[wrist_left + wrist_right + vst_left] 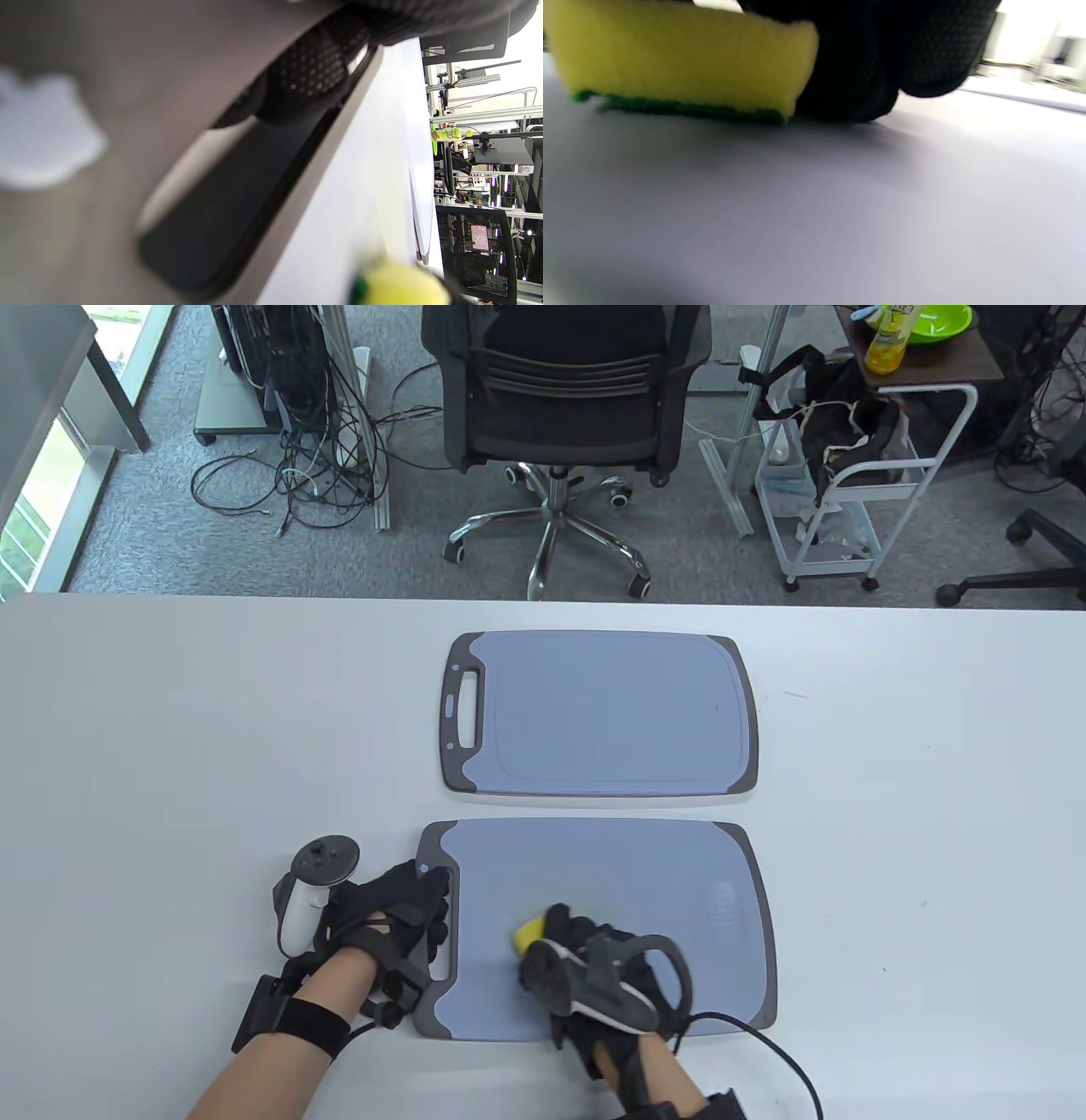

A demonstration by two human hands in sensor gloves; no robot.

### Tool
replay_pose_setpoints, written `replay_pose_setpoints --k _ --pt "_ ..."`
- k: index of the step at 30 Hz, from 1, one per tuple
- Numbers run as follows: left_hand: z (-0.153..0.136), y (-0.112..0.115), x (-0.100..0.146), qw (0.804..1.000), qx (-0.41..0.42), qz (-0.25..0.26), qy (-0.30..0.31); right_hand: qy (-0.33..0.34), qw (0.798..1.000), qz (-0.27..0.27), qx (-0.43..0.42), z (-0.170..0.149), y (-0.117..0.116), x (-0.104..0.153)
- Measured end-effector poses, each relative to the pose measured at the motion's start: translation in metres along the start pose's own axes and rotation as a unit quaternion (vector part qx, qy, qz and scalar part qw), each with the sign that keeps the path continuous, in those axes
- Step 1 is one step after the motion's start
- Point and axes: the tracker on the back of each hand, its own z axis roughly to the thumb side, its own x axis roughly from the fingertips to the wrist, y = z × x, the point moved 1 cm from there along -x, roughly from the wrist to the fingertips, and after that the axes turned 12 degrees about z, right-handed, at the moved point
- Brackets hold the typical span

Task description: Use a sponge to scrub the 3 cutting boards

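Right hand [594, 963] grips the sponge [530, 931] on the lower-centre board [670, 899]; left hand [394, 916] fingers, seemingly flat, press its handle.

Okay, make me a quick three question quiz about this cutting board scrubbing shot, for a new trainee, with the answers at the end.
1. True or false: the sponge is on the far cutting board.
2. Which hand grips the sponge? A) left hand B) right hand C) neither
3. Fill in: the left hand rests on the near cutting board at its ____ end.

Key:
1. False. It sits on the near board, green scrub side down in the right wrist view.
2. B.
3. Handle. The gloved fingers lie over the dark handle end on the board's left side, steadying it.
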Motion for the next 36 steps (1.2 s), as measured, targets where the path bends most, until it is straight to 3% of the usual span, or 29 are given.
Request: replay_pose_setpoints --k 3,6,10,12,15,17,19,21,22,26,30,32,34,36 --pt "0.000 0.000 0.000 1.000 0.002 -0.006 0.000 0.051 0.998 -0.024 0.039 0.037 0.007 -0.006" --pt "0.000 0.000 0.000 1.000 0.003 -0.009 -0.001 0.038 0.999 -0.005 0.021 0.026 0.006 -0.004" --pt "0.001 0.000 0.000 1.000 0.002 -0.009 0.000 -0.070 0.997 -0.004 0.007 -0.038 -0.010 0.015" --pt "0.001 -0.001 0.000 1.000 0.000 -0.008 0.001 -0.144 0.989 0.006 -0.005 -0.084 -0.024 0.034" --pt "0.001 -0.001 0.000 1.000 -0.004 -0.004 0.004 -0.289 0.954 0.026 -0.076 -0.165 -0.052 0.076" --pt "0.001 -0.001 0.000 1.000 -0.004 -0.006 0.003 -0.350 0.929 0.031 -0.120 -0.197 -0.066 0.099" --pt "0.001 0.000 0.000 1.000 -0.007 -0.002 0.005 -0.355 0.917 0.010 -0.182 -0.202 -0.068 0.103" --pt "0.000 -0.001 -0.001 1.000 -0.007 -0.002 0.005 -0.344 0.931 0.011 -0.123 -0.188 -0.062 0.092" --pt "0.000 -0.001 -0.001 1.000 -0.007 -0.002 0.005 -0.299 0.951 0.011 -0.085 -0.173 -0.056 0.080" --pt "0.000 0.000 -0.001 1.000 -0.007 -0.002 0.004 -0.139 0.987 -0.013 -0.074 -0.097 -0.029 0.039" --pt "0.001 0.000 0.000 1.000 -0.006 -0.003 0.004 0.010 1.000 -0.021 0.015 0.012 -0.004 0.007" --pt "0.001 0.000 0.000 1.000 -0.007 -0.004 0.005 0.067 0.997 -0.038 0.030 0.047 0.003 0.000" --pt "0.001 0.000 0.000 1.000 -0.006 -0.007 0.007 0.060 0.997 -0.030 0.043 0.060 0.004 -0.005" --pt "0.001 0.001 0.000 1.000 -0.008 -0.008 0.009 0.058 0.997 -0.021 0.046 0.050 0.002 -0.003"
